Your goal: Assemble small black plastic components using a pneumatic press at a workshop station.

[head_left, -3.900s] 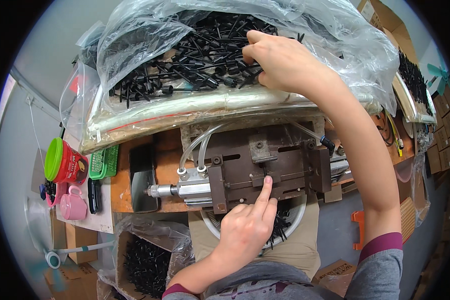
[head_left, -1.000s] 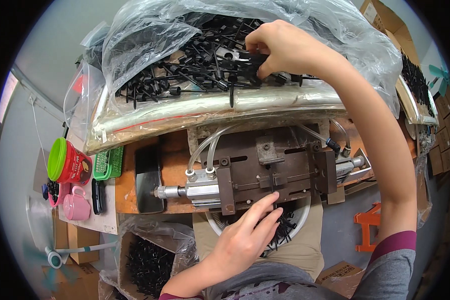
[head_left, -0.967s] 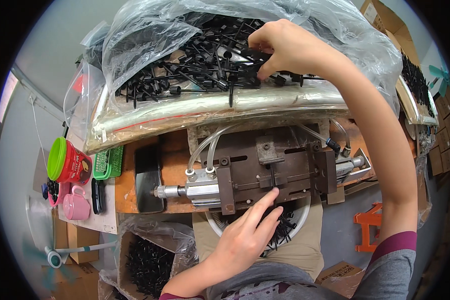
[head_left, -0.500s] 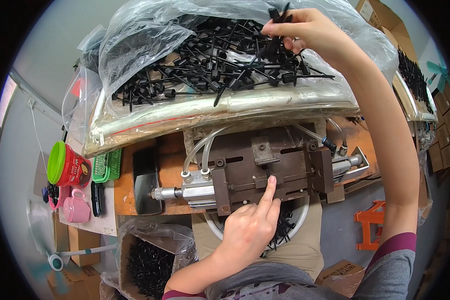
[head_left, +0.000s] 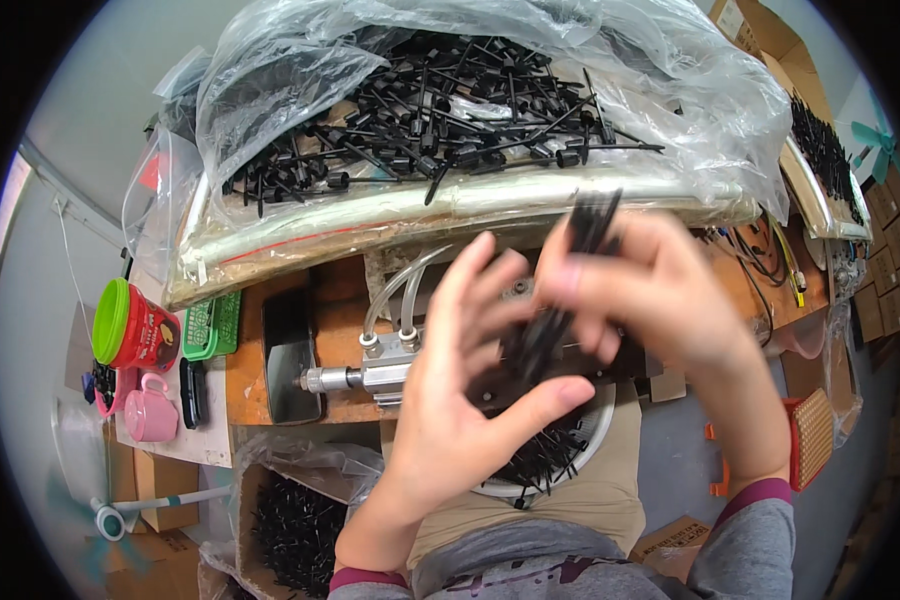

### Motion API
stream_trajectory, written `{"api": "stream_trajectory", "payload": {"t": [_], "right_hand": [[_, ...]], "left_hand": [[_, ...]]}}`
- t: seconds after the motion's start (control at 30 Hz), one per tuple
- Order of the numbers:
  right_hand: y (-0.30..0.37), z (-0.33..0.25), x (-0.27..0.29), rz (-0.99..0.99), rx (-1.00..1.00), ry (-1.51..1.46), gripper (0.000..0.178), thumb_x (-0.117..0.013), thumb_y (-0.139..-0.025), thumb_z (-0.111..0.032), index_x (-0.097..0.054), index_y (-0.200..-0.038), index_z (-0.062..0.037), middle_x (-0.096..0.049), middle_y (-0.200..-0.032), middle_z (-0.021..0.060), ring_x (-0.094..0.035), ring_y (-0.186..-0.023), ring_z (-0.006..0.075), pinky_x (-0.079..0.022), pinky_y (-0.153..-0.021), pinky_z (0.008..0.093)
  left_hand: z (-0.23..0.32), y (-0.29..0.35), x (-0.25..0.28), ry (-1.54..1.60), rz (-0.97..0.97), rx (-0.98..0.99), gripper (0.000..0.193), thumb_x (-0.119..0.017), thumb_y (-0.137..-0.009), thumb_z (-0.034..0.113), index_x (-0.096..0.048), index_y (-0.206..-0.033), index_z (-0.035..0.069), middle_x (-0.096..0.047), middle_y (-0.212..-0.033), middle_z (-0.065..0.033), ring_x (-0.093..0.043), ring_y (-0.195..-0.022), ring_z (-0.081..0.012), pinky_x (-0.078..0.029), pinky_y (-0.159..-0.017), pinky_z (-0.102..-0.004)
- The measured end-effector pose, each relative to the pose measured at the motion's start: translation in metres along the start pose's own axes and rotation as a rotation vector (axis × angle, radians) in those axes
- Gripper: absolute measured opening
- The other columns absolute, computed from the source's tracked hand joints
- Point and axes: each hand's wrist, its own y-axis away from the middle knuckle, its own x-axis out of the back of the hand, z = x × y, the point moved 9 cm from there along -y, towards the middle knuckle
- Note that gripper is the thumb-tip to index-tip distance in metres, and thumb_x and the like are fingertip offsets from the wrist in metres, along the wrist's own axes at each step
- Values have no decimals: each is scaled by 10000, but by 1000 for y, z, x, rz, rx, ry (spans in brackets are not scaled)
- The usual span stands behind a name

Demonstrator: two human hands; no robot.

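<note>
A bunch of thin black plastic pieces with knobbed ends (head_left: 592,225) is held between the thumb and fingers of my right hand (head_left: 660,290), over the brown metal clamping fixture. Facing it, my left hand (head_left: 450,400) is spread, thumb and fingers apart, close to the lower end of the bunch; both hands are blurred. Between them they hide most of the fixture, whose silver air cylinder (head_left: 388,372) shows at left. Beyond the hands lies a pile of the same black pieces (head_left: 420,125) on clear plastic sheeting. More lie in a white-rimmed round container (head_left: 602,440) at my lap.
On the table's left are a dark phone-like slab (head_left: 290,350), a green basket (head_left: 213,325), a red tub (head_left: 150,335) and a pink cup (head_left: 152,410). A plastic-lined box of black pieces (head_left: 300,530) stands lower left. An orange stool (head_left: 808,440) is at right.
My right hand has come down from the pile with the bunch to above the fixture. My left hand has lifted off the fixture, where its index finger pointed, and spread its fingers.
</note>
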Motion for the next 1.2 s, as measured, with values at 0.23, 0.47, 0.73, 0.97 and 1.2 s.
{"api": "stream_trajectory", "payload": {"t": [0.23, 0.47, 0.73, 0.97, 1.2], "right_hand": [[28, 49, 3, 59, -134, -26, 191, -721, -928, -212, -720, -994, -33, -657, -722, -12, -531, -574, 15, -392, -510, 163], [55, 8, 38, 500, 348, 80, 158, -681, -902, -16, -688, -1048, 44, -720, -935, 127, -688, -785, 142, -543, -661, 256], [95, 33, -15, 222, 605, 732, 389, -793, -771, -12, -665, -1130, 65, -681, -1173, 212, -692, -1040, 316, -560, -899, 376], [94, 69, -39, 200, 538, 986, 276, -763, -744, -13, -645, -987, 41, -604, -1300, 236, -704, -918, 290, -573, -752, 343], [78, 66, -50, 206, 491, 1274, 187, -664, -743, -59, -629, -913, 11, -651, -1242, 220, -668, -710, 169, -537, -635, 291]], "left_hand": [[-23, 26, -24, -299, -186, 169, 608, -595, -988, 59, -324, -1529, -2, -680, -1066, -181, -677, -762, -162, -537, -709, -318], [-50, 57, -17, -31, -173, 512, 508, -568, -1022, 105, -411, -1495, 9, -600, -779, -17, -555, -625, -79, -467, -604, -222], [-41, 69, -1, 247, 10, 428, 468, -393, -1087, 379, -503, -1213, -58, -412, -635, 3, -429, -549, -94, -376, -503, -238], [-43, 71, 3, 301, 82, 431, 472, -284, -1094, 386, -497, -1090, -36, -418, -609, -17, -403, -529, -116, -361, -493, -263], [-41, 69, 2, 257, 81, 374, 542, -240, -1098, 428, -508, -1160, -39, -447, -639, -22, -416, -563, -111, -370, -541, -250]]}}
